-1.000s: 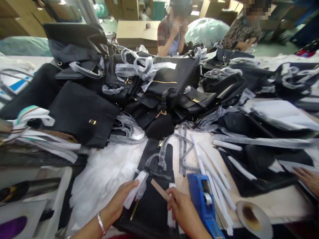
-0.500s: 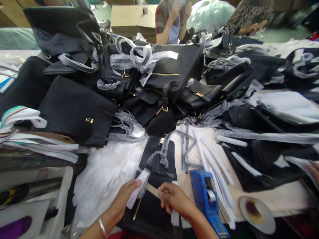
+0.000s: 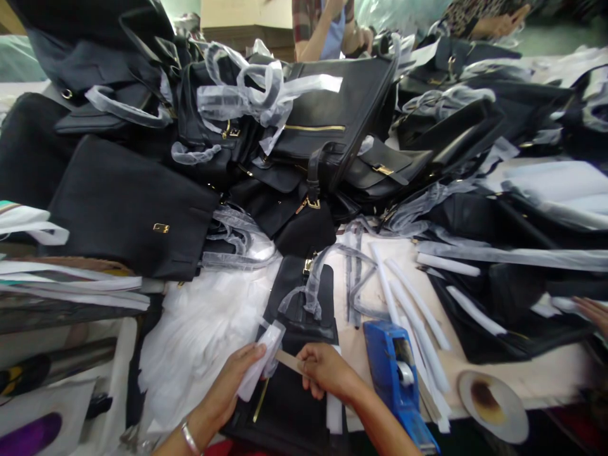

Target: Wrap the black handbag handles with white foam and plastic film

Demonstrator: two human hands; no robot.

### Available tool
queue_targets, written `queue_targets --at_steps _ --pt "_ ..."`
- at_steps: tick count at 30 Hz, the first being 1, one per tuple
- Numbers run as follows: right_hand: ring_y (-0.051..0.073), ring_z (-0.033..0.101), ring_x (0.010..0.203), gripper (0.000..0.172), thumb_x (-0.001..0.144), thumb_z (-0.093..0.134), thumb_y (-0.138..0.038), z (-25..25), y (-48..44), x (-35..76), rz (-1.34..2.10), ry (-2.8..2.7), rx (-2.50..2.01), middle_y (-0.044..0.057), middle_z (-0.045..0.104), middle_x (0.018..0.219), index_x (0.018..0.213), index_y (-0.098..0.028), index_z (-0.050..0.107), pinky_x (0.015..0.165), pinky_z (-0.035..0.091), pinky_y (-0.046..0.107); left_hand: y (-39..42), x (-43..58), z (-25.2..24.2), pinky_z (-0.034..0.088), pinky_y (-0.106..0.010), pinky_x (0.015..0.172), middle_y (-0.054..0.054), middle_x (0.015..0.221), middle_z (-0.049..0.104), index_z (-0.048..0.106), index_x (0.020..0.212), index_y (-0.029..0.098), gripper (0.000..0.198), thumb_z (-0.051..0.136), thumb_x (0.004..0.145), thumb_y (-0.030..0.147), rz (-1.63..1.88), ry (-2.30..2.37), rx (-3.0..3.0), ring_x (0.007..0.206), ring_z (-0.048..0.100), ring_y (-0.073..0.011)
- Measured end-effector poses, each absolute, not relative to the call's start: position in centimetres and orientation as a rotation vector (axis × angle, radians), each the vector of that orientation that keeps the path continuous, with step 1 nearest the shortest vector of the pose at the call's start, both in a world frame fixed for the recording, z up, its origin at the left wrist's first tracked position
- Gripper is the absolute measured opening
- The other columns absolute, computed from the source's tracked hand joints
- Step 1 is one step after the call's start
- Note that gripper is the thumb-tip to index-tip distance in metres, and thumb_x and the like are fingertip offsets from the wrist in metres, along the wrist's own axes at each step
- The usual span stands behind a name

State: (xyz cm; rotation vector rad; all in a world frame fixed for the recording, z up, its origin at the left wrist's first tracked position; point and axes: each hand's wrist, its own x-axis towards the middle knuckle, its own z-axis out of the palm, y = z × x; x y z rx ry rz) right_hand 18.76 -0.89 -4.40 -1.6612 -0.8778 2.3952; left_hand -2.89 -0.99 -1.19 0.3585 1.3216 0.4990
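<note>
My left hand is closed round a small white foam-wrapped piece at the bottom middle. My right hand pinches a strip of brown tape that runs to that wrapped piece. Both hands hover over a black bag lying flat on the table, its strap wrapped in clear film. A blue tape dispenser stands just right of my right hand.
A big heap of black handbags with film-wrapped handles fills the table behind. White foam sheets lie at left, white strips at right, a round disc near the front edge. Another person's hand shows at far right. People sit beyond.
My right hand has moved left toward the wrapped piece, shortening the tape strip between my hands. The view has tilted down and closer to the bags.
</note>
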Motion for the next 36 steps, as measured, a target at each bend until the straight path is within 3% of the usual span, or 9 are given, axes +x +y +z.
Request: queue_targets --at_steps 10,15,22,28,33,36 --pt "0.006 0.047 0.032 0.007 0.082 0.054 -0.024 -5.7 -0.1 16.4 2.406 -0.808 -1.592 -0.007 0.059 0.049 0.086 -0.018 0.057 0.035 0.035 0.015 -0.8 -2.6 -0.9 0.045 -0.026 0.069 -0.005 0.084 0.069 0.07 0.092 0.015 0.031 0.067 0.084 0.045 0.456 1.337 0.379 0.076 0.061 -0.0183" --pt "0.007 0.05 0.036 0.015 0.078 0.059 -0.031 -7.1 -0.3 14.3 2.343 -0.707 -1.578 -0.006 0.06 0.053 0.081 -0.017 0.056 0.038 0.036 0.017 -0.4 -2.5 -0.8 0.045 -0.03 0.071 -0.007 0.082 0.07 0.071 0.1 0.014 0.038 0.067 0.084 0.047 0.449 1.292 0.387 0.077 0.062 -0.0215" --pt "0.009 0.058 0.046 0.03 0.07 0.064 -0.038 -7.4 -0.5 11.7 2.29 -0.449 -1.628 -0.001 0.065 0.059 0.089 -0.015 0.062 0.045 0.041 0.018 -1.0 -2.9 -2.2 0.042 -0.029 0.068 -0.007 0.08 0.07 0.069 0.095 0.012 0.04 0.069 0.08 0.05 0.468 1.357 0.454 0.074 0.061 -0.0211" --pt "0.006 0.051 0.04 0.036 0.059 0.067 -0.037 -7.3 -0.4 12.0 2.33 -0.307 -1.612 -0.002 0.062 0.056 0.087 -0.015 0.062 0.041 0.04 0.017 -1.2 -3.1 -3.0 0.042 -0.03 0.064 -0.007 0.076 0.069 0.069 0.087 0.013 0.044 0.071 0.076 0.056 0.465 1.427 0.466 0.069 0.06 -0.0215" --pt "0.005 0.048 0.039 0.037 0.059 0.069 -0.037 -7.8 -0.7 11.7 2.282 -0.269 -1.628 -0.004 0.06 0.053 0.088 -0.015 0.064 0.041 0.039 0.017 -1.1 -3.0 -3.2 0.041 -0.03 0.064 -0.006 0.074 0.069 0.068 0.082 0.014 0.046 0.074 0.07 0.058 0.456 1.458 0.424 0.069 0.06 -0.022" --pt "0.005 0.041 0.035 0.036 0.062 0.07 -0.04 -8.1 -1.1 11.2 2.215 -0.291 -1.639 -0.006 0.052 0.044 0.088 -0.015 0.066 0.038 0.032 0.017 -1.1 -3.0 -3.5 0.041 -0.029 0.063 -0.005 0.071 0.068 0.068 0.079 0.014 0.047 0.077 0.066 0.059 0.465 1.474 0.419 0.068 0.06 -0.0224"
